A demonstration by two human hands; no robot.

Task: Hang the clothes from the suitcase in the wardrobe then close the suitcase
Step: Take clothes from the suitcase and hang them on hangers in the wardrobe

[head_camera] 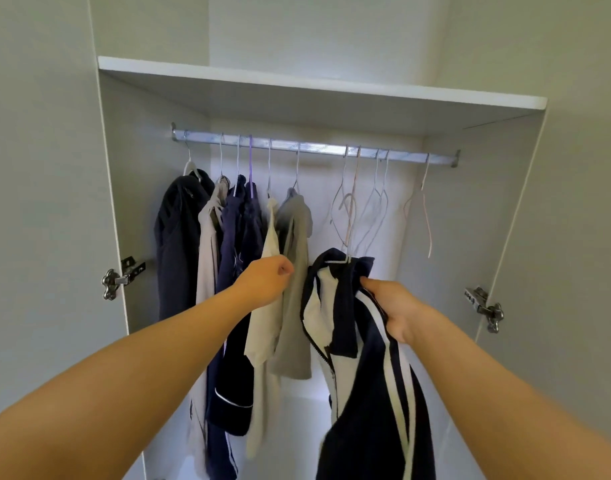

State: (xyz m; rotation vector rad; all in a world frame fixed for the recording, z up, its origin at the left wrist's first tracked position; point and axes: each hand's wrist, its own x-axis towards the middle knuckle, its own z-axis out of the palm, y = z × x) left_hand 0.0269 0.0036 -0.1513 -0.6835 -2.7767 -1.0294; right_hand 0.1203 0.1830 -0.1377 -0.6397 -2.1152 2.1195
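Jacket [363,358] bunched tight in my right hand [397,310], left hand [266,280] closed on the grey shirt [293,271]; I should lift its hanger hook squarely over the rail [314,148].

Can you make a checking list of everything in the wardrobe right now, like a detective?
Surface: white shelf above the rail, nothing seen on it.
Job's things: six garments hang at the left of the metal rail; navy and white jacket on a hanger, not yet on the rail; suitcase not in view.
Clutter: empty hangers on the rail's right part.
Grippers: left hand touches the hung clothes; right hand grips the jacket.
Cables: nothing seen.
Surroundings: both doors open, hinges showing.
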